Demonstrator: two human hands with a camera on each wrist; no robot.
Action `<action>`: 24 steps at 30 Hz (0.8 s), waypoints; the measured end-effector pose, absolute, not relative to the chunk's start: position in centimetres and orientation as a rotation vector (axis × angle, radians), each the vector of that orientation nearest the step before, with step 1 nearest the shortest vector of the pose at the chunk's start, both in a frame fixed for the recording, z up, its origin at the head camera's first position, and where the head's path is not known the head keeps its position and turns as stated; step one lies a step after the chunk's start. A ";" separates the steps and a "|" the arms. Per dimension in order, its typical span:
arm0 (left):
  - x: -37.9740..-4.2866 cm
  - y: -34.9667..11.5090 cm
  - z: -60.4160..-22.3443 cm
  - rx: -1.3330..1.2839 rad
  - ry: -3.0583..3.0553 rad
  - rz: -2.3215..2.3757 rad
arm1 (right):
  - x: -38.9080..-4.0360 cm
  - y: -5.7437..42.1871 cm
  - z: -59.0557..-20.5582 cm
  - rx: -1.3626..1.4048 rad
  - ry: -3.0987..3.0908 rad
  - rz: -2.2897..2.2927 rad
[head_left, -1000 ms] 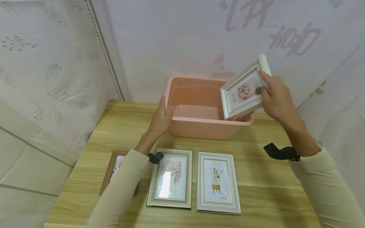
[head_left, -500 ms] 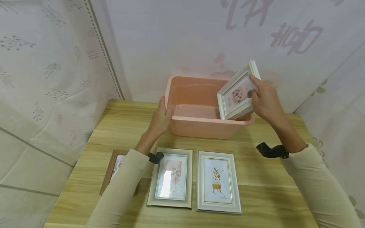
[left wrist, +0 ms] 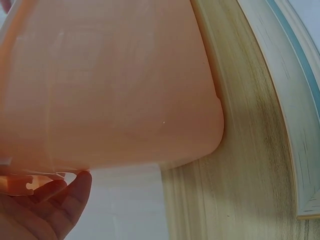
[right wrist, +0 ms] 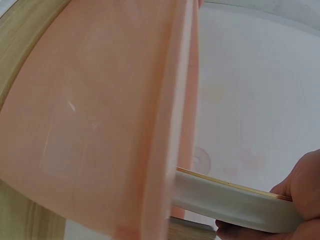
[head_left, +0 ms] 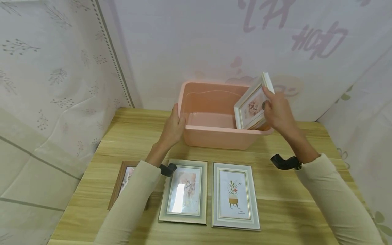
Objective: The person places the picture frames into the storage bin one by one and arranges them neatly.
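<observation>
My left hand (head_left: 171, 129) grips the left end of a pink plastic bin (head_left: 214, 138) at its rim; in the left wrist view the fingers (left wrist: 80, 192) curl at the bin's end. My right hand (head_left: 279, 111) holds a white picture frame (head_left: 252, 107) by its upper right side. That frame leans at a slant inside the bin's right end, its lower part below the rim, a pink blossom print facing up. Below it, the right wrist view shows a brown wood-look edge (right wrist: 190, 230), mostly hidden by the bin wall.
On the wooden table (head_left: 284, 197) lie a silvery-green picture frame (head_left: 163, 204), a white frame with a plant print (head_left: 234, 194), and a brown frame (head_left: 117, 187) partly under my left sleeve. A patterned cloth (head_left: 183, 41) hangs behind the bin.
My right hand has moved left and down with the white picture frame, which sits lower in the bin's right end. My left hand and the bin have stayed in place.
</observation>
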State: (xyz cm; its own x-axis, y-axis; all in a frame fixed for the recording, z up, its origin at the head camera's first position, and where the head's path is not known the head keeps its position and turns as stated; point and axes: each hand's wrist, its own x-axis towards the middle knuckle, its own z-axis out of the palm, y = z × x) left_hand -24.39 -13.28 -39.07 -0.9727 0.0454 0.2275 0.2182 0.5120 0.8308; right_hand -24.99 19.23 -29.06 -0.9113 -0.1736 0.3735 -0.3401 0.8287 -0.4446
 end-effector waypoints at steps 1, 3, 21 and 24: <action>-24.4 -13.3 -39.1 -0.227 -2.573 -1.455 | -25.1 19.2 -29.3 0.392 -2.689 0.735; -24.4 -13.3 -39.1 -0.223 -2.570 -1.459 | -25.1 19.1 -29.7 0.392 -2.693 0.702; -24.5 -13.3 -39.3 -0.246 -2.546 -1.484 | -25.9 18.5 -32.5 0.387 -2.785 0.502; -24.5 -13.3 -39.3 -0.248 -2.540 -1.484 | -26.2 18.5 -33.0 0.383 -2.824 0.429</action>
